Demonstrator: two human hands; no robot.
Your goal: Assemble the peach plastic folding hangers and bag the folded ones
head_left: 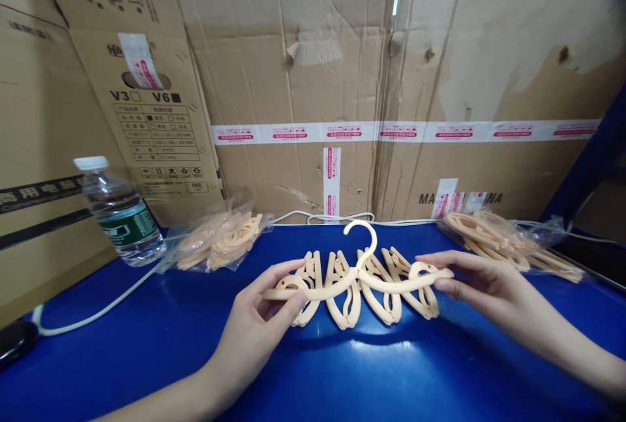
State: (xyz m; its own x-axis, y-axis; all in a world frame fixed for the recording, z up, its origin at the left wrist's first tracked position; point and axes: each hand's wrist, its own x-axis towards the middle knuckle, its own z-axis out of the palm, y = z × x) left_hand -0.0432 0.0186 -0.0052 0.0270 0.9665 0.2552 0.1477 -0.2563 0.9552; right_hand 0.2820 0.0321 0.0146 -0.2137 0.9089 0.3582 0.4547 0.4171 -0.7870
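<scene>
Between my two hands an unfolded beige plastic hanger is held up, its hook pointing upward. My left hand pinches the left arm's end between thumb and fingers. At the other end, my right hand grips the right arm tip the same way. Behind and below it, several folded hangers lie in a row on the blue table; among them are a second folded hanger and a rightmost folded hanger. The held hanger partly hides them.
Clear plastic bags of beige hangers lie at the back left and back right. A water bottle stands at the left. A white cable runs to a black mouse-like object. Cardboard walls the back.
</scene>
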